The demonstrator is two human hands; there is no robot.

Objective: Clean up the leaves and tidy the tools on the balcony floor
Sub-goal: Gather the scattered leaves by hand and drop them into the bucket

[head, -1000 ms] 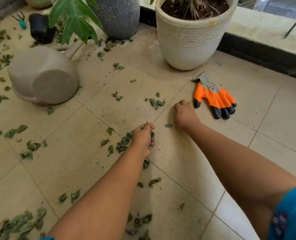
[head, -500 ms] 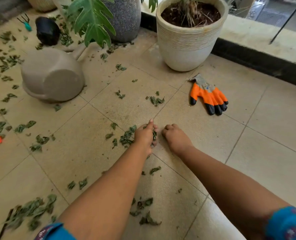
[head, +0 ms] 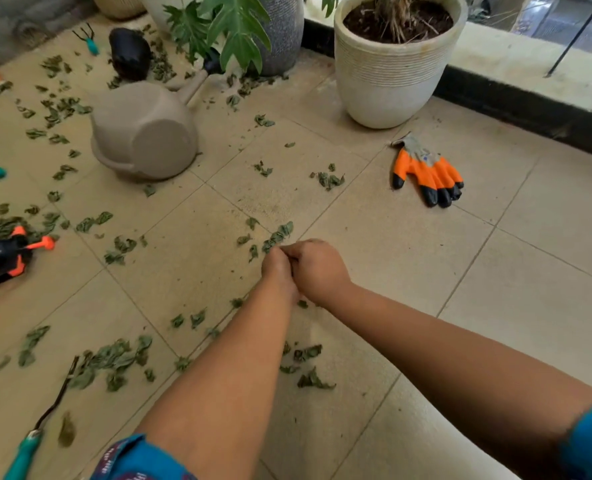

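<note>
Wilted green leaves [head: 114, 358] lie scattered over the beige tiled floor. My left hand [head: 278, 271] and my right hand [head: 319, 270] meet at the middle of the view, fingers curled and knuckles touching. Leaves [head: 276, 237] stick out just beyond the left fingers; what each palm holds is hidden. An orange and black glove [head: 426, 171] lies flat to the right. A teal-handled tool [head: 24, 455] lies at the bottom left. An orange and black tool [head: 0, 258] sits at the left edge, and a teal rake [head: 92, 43] lies at the far left.
A beige watering can [head: 145, 133] lies on its side left of centre. A white ribbed pot [head: 388, 81] and a grey pot [head: 284, 32] stand at the back, with a small black pot [head: 130, 51] further left. A black kerb [head: 530, 112] borders the floor on the right.
My right hand took a single leaf off the tile near the glove and drew left until it met my left hand, which stayed over the leaf pile. The camera rose and pulled back.
</note>
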